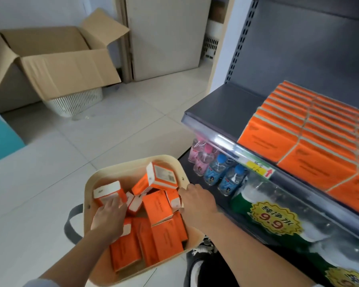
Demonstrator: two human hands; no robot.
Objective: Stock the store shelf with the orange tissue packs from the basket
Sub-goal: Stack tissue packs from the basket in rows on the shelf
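Both hands were down in the basket [120, 165], which sat low and near, just left of the shelf unit. The left hand [110, 217] lay on the left side of the pile, fingers stretched forward and fairly flat, tips touching a white-ended pack [109, 191] without clearly curling round it. The right hand [197, 200] was at the basket's right rim, back of the hand up, fingers dipping down among the packs. Whether they had closed on one, I could not tell, because the fingertips were hidden.

The orange tissue packs [166, 239] lay jumbled in the basket, some flat, some on edge. One tilted pack [162, 177] stood propped at the far side with its white printed face up. A dark handle [71, 222] stuck out on the basket's left.

To the right, the grey shelf [226, 108] already carried neat rows of stocked packs [294, 129], pressed close together toward the right, with bare shelf to their left. A yellow price tag [257, 167] sat on the shelf's front rail. On the level below stood small bottles [216, 168] with pink and blue caps, and nearer, a wrapped water bundle [274, 218] marked 9.9.

Far left on the tiled floor, an open cardboard box [66, 73] rested on top of a white slatted bin [75, 102].
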